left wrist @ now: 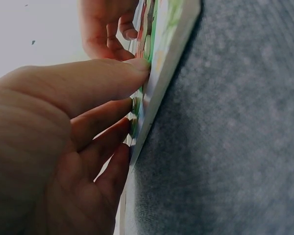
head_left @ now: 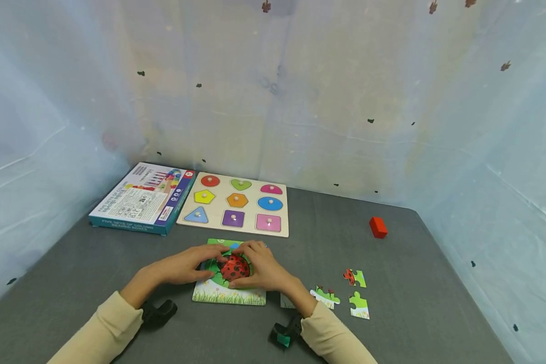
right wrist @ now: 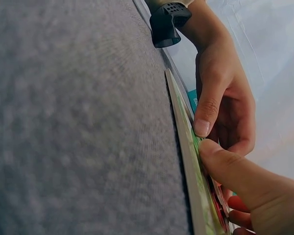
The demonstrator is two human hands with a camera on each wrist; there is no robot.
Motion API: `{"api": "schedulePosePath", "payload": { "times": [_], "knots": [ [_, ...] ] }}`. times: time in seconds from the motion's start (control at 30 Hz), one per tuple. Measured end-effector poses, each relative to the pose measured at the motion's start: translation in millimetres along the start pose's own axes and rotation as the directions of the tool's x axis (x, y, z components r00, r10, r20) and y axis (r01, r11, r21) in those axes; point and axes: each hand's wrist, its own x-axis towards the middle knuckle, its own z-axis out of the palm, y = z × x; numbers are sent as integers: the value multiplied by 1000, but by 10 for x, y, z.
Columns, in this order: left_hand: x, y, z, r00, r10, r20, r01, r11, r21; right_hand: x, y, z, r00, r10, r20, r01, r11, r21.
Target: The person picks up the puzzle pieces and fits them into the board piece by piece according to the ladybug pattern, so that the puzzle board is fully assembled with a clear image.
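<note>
A ladybug jigsaw puzzle lies in its flat board, with a grass border along the near edge. From the left, my left hand touches the puzzle; its thumb and fingertips rest on the pieces. My right hand spans the ladybug from the other side, thumb at its near edge and fingers at its far edge. In the left wrist view the left thumb presses near the board's edge. The two thumbs nearly meet in the right wrist view. Both hands cover parts of the picture.
Loose puzzle pieces lie right of the board: a corner piece, a ladybug piece and a grass piece. Farther back are a red block, a wooden shape board and a flat box.
</note>
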Motion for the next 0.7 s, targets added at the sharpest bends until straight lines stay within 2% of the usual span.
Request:
{"api": "schedulePosePath", "payload": {
  "times": [0.2, 0.47, 0.63, 0.7],
  "knots": [
    [-5, -17, 11, 1000, 0, 5, 0, 1000, -6, 2, 22, -2, 1000, -11, 0, 11, 999, 31],
    [-11, -21, 10, 999, 43, -12, -43, 999, 23, -4, 20, -9, 1000, -15, -6, 15, 999, 44],
    [-14, -5, 5, 1000, 14, 0, -14, 1000, 15, -2, 24, -5, 1000, -3, -2, 3, 999, 44],
    [-6, 11, 8, 1000, 10, 1, -11, 999, 38, 0, 28, -1, 1000, 0, -4, 0, 999, 41]
  ]
}}
